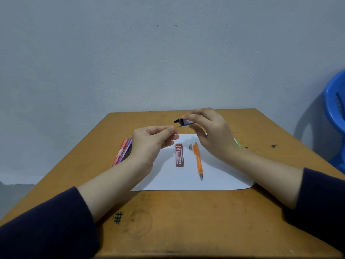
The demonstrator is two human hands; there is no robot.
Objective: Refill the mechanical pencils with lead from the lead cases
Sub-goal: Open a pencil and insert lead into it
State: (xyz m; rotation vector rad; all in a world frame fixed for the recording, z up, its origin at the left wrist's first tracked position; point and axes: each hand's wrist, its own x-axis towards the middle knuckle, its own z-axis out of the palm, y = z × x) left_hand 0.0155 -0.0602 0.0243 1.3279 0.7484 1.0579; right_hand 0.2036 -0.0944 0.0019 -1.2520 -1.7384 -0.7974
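Note:
My right hand [211, 131] holds a small lead case [183, 122] above the table, its black cap flipped open toward the left. My left hand [151, 143] pinches a thin lead [178, 126] that sticks out of the case's open end. On the white paper [214, 176] below lie a red 2B lead case [179, 155], an orange mechanical pencil [198, 161] with its tip toward me, and a small grey cap [190, 146] near the pencil's far end.
Pink and purple pencils [123, 151] lie bundled at the left on the wooden table [177, 221], partly behind my left wrist. Something green [236, 142] peeks out behind my right wrist. A blue plastic chair [335, 116] stands at the right. A wall rises behind the table.

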